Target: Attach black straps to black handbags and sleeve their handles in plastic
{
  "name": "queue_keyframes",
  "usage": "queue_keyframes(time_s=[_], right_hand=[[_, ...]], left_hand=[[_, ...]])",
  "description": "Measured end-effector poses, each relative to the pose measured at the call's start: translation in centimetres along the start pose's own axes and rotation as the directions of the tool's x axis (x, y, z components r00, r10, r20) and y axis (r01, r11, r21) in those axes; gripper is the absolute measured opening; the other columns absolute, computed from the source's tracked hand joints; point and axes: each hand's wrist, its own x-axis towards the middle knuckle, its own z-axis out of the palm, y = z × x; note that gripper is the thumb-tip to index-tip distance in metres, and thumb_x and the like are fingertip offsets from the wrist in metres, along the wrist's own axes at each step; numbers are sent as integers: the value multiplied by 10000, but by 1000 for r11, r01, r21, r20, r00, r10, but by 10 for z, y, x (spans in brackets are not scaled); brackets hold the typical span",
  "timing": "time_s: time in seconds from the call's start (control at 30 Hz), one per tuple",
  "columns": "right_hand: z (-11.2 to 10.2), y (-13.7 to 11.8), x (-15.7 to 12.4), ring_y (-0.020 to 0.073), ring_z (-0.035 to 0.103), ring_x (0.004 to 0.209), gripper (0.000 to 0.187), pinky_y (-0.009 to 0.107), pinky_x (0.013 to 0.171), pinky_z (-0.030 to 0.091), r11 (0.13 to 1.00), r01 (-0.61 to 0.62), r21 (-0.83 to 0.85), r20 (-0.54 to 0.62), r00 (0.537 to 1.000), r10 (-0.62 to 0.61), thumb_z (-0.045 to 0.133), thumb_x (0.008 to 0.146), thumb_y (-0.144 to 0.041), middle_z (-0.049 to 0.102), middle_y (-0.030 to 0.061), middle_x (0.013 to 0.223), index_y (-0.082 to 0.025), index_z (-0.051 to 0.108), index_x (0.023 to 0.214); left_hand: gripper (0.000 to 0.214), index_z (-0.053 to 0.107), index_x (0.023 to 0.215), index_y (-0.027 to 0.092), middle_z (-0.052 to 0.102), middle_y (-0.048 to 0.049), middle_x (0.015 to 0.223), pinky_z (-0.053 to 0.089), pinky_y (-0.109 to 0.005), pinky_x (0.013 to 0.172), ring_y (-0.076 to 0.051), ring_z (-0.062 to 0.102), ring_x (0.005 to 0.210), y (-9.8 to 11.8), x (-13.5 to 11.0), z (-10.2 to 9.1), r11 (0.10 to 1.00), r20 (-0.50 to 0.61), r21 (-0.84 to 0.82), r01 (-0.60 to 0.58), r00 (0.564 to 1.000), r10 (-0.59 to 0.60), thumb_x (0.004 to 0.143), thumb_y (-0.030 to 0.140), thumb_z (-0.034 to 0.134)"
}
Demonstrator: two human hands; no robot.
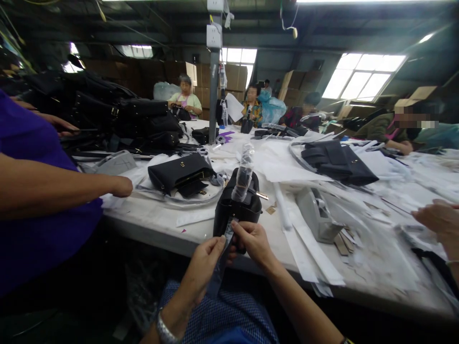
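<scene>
Two bare hands work at the centre of my head view, at the near edge of a white tabletop [201, 223]. I see the left hand [204, 262], a metal band on its wrist, with its fingers pinched narrow on a dark strap [216, 281] that hangs toward the lap. The right hand [255, 239] grips the same strap just above, thumb on top and other fingers curled beneath. The strap runs up to the end of a black handbag [221, 210], which stands at that edge directly beyond both hands. Its handle [245, 173] rises upright, wrapped in clear plastic, and a gold zip pull [263, 195] points to the right.

To the right I have a grey tape dispenser [317, 217], with white paper strips [304, 248] beside it. To the left lies another black bag [172, 172], near a co-worker in purple [43, 191]. A large heap of black bags [125, 112] fills the far left.
</scene>
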Motion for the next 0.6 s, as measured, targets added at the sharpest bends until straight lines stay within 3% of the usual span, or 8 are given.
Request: queue_keyframes(time_s=[0.17, 0.27, 0.3, 0.37, 0.4, 0.47, 0.53, 0.6], right_hand=[[2, 1, -2, 71, 410, 403, 509, 175, 392, 297, 1000, 21, 8, 30, 999, -22, 584, 852, -528, 492, -25, 448, -159, 546, 504], [-10, -2, -9, 83, 464, 405, 492, 181, 401, 345, 1000, 24, -1, 94, 995, -24, 536, 878, -543, 566, -6, 499, -154, 638, 594], [-20, -3, -11, 92, 483, 407, 478, 191, 407, 368, 999, 44, -32, 64, 997, -42, 520, 888, -541, 593, 1, 524, -156, 676, 650], [-55, -4, -13, 122, 543, 446, 439, 223, 465, 441, 984, 97, -148, -115, 987, -115, 511, 900, -523, 648, 20, 590, -161, 724, 771], [-78, -3, -14, 146, 591, 509, 415, 248, 531, 485, 969, 109, -223, -237, 958, -163, 517, 899, -510, 679, 37, 646, -163, 735, 830], [-135, 0, -12, 211, 666, 756, 368, 320, 750, 517, 938, 82, -336, -452, 860, -237, 543, 886, -472, 727, 85, 842, -160, 727, 953], [-194, 7, -9, 267, 614, 1052, 340, 397, 945, 441, 911, 18, -413, -589, 757, -282, 586, 851, -412, 692, 124, 1113, -163, 707, 1049], [-240, 17, -5, 289, 570, 1146, 239, 399, 983, 396, 830, -142, -539, -681, 653, -331, 668, 778, -342, 666, 158, 1180, -150, 747, 897]], left_hand=[[365, 674, 877, 143, 578, 13, 639, 303, -146, 407, -57, 424, 449, -9, 2, 17, 999, -72, -28, -18, 997, 16, 750, 483, 719], [399, 689, 929, 158, 573, 10, 651, 248, -170, 403, -71, 378, 458, -16, 1, 18, 996, -155, 54, -72, 985, 79, 739, 507, 719], [410, 698, 936, 156, 558, 12, 628, 252, -178, 413, -78, 374, 466, -18, 1, 17, 992, -175, 98, -81, 980, 97, 738, 514, 719], [431, 712, 931, 146, 503, 28, 563, 259, -185, 431, -87, 360, 478, -21, 2, 12, 984, -197, 155, -84, 974, 114, 735, 529, 720], [441, 715, 927, 141, 476, 35, 540, 262, -184, 439, -87, 352, 483, -22, 3, 9, 983, -200, 166, -80, 973, 113, 735, 538, 717], [465, 720, 940, 137, 469, 39, 529, 273, -183, 449, -86, 349, 487, -24, 5, 4, 982, -189, 176, -62, 977, 96, 731, 552, 716], [498, 724, 972, 140, 501, 31, 536, 293, -188, 450, -93, 375, 487, -25, 6, 1, 981, -164, 187, -41, 984, 72, 714, 566, 724], [530, 728, 992, 147, 544, 17, 548, 328, -199, 456, -107, 417, 492, -26, 7, 1, 980, -138, 197, -29, 989, 57, 694, 584, 730]])
